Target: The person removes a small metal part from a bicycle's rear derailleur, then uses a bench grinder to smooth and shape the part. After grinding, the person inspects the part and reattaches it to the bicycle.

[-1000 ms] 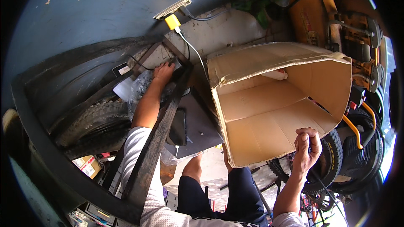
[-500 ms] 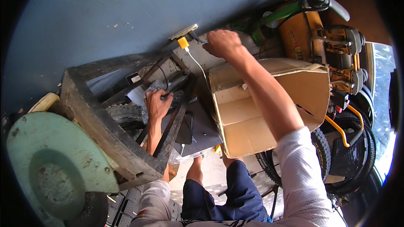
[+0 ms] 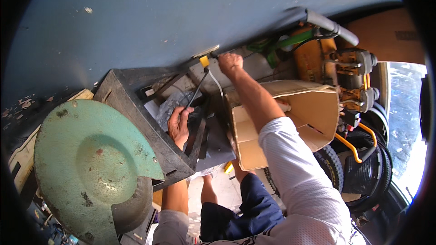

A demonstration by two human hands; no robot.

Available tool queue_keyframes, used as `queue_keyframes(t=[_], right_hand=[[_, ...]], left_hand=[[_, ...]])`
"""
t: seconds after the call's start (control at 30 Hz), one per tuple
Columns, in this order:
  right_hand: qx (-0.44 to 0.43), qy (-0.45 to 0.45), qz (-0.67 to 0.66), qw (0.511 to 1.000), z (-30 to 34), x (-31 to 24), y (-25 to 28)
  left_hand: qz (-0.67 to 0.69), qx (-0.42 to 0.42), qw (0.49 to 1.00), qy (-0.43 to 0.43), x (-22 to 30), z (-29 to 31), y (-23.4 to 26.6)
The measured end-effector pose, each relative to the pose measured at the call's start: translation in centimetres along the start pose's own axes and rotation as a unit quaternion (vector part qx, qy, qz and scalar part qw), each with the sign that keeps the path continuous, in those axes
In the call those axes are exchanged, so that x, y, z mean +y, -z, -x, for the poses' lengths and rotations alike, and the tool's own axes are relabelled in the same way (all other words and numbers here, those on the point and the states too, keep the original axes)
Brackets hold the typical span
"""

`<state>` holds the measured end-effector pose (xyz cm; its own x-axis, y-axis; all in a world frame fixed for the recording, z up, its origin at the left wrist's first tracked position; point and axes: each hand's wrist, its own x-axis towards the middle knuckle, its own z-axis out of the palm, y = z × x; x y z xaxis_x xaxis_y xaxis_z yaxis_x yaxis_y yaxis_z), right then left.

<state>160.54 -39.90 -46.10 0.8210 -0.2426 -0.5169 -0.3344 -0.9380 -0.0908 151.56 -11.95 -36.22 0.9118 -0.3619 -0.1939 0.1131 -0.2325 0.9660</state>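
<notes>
My left hand reaches past the dark angular frame, thumb and fingers pinching a thin black cable. This cable stretches straight up toward the wall socket strip. A yellow adapter is plugged into the strip, and a white cord hangs from it. Beside the adapter, my right hand is closed in a fist at a short black plug or cord. Its fingers hide what exactly they grip. Crumpled clear plastic lies by my left hand.
An open cardboard box stands under my right forearm. The round green metal guard of a machine fills the left. At right are a yellow-orange compressor, bicycle tyres and a green tool. The blue wall rises behind.
The view has shifted, bringing the green guard closer. My left hand now holds the black cable drawn straight, where it hung curved before. My right fist is still beside the socket strip.
</notes>
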Motion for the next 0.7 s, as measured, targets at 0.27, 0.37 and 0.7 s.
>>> queue_keyframes(t=[0.27,0.37,0.7], right_hand=[[-0.106,-0.045,-0.040,0.993,3.7,4.2,-2.1],[-0.102,-0.111,-0.167,0.974,3.3,5.5,-2.9],[-0.110,-0.111,-0.539,0.828,3.4,0.9,-1.8]], left_hand=[[0.087,-0.010,0.996,0.023,1.9,0.0,-1.6],[0.100,-0.024,0.995,0.015,1.8,-0.5,-2.2],[-0.087,-0.256,0.962,-0.022,-1.0,-2.5,0.5]])
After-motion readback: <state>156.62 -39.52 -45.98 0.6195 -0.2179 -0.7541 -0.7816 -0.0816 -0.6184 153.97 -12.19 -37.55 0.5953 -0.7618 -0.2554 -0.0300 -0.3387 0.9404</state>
